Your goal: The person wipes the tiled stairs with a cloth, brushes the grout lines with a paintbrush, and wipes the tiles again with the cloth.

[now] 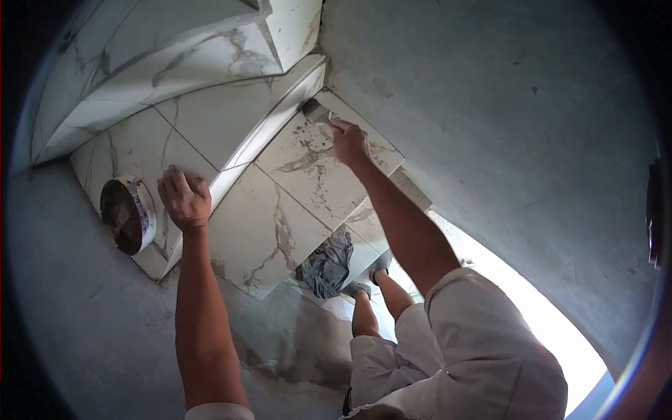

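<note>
A bucket (pixel 145 208) stands near the upper step's (pixel 203 129) outer edge; beside it the left hand (pixel 184 199), grip unclear, rests near the front lip. Well apart, a scraper (pixel 316 110), clamped in the right hand (pixel 348 143), nears the lower tread's (pixel 241 213) wall corner.

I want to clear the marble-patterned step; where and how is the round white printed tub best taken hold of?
Probably by the rim of the tub, from the side where the left grip is: its outer wall shows there, and its open mouth leaves room for fingers inside, thumb outside.
</note>
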A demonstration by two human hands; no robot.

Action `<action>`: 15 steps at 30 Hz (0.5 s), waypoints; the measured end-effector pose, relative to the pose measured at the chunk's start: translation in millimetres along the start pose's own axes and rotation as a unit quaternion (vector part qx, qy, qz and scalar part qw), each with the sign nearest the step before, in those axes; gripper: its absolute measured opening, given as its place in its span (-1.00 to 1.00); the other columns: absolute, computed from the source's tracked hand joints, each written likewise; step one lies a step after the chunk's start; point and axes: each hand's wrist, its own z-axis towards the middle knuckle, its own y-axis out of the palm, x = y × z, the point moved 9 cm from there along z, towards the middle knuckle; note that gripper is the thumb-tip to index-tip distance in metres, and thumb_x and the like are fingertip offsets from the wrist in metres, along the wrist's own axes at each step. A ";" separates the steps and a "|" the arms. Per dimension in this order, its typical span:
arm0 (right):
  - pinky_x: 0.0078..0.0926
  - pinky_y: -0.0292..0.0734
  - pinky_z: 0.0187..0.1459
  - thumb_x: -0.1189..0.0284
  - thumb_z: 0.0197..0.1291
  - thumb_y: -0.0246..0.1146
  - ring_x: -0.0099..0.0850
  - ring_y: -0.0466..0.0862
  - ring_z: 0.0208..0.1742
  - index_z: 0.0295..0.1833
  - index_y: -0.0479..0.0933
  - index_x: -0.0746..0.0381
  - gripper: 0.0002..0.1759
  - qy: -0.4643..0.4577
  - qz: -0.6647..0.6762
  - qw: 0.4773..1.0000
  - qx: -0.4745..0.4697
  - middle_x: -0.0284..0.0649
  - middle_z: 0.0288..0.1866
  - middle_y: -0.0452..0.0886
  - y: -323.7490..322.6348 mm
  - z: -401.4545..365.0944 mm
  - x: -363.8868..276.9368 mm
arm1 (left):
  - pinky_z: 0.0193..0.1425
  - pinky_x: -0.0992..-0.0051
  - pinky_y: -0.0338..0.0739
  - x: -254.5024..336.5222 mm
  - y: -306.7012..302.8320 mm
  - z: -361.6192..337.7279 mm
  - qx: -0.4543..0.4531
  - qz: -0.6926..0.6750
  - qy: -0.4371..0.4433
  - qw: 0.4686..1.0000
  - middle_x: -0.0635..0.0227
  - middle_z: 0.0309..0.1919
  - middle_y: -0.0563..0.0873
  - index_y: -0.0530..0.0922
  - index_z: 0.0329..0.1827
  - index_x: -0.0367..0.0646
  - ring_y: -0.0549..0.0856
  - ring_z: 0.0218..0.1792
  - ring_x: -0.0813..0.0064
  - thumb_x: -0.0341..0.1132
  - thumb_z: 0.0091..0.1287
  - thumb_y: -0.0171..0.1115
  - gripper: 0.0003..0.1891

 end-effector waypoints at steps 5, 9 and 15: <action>-0.10 0.51 0.08 0.48 0.19 0.14 -0.04 0.66 -0.01 0.11 0.62 0.25 -0.63 -0.130 -0.328 0.929 -0.115 0.08 -0.06 0.65 -90.0 -80.9 51.8 | 0.21 -0.02 0.45 0.1 -6.6 4.5 0.003 -0.010 -0.015 1.000 -0.08 0.01 0.56 0.42 -0.08 -0.33 0.55 -0.01 -0.14 -0.30 0.22 0.15 -0.70; -0.09 0.55 -0.04 0.45 0.25 0.11 -0.01 0.68 -0.10 0.10 0.61 0.18 -0.67 -0.104 -0.237 0.964 -0.066 0.00 -0.17 0.69 -123.0 -84.4 13.2 | 0.22 0.00 0.45 -1.0 -12.8 2.9 0.003 -0.014 -0.031 0.999 -0.07 0.02 0.57 0.42 -0.11 -0.32 0.55 0.00 -0.13 -0.30 0.21 0.16 -0.70; -0.04 0.54 0.03 0.43 0.24 0.09 0.08 0.66 -0.12 -0.11 0.63 0.19 -0.77 -0.156 -0.252 0.955 -0.032 0.05 -0.20 0.69 -24.8 23.0 -58.0 | 0.28 0.02 0.42 -2.3 -8.7 3.5 0.003 -0.002 -0.034 0.999 -0.07 0.02 0.57 0.45 -0.04 -0.32 0.54 0.02 -0.12 -0.27 0.25 0.14 -0.68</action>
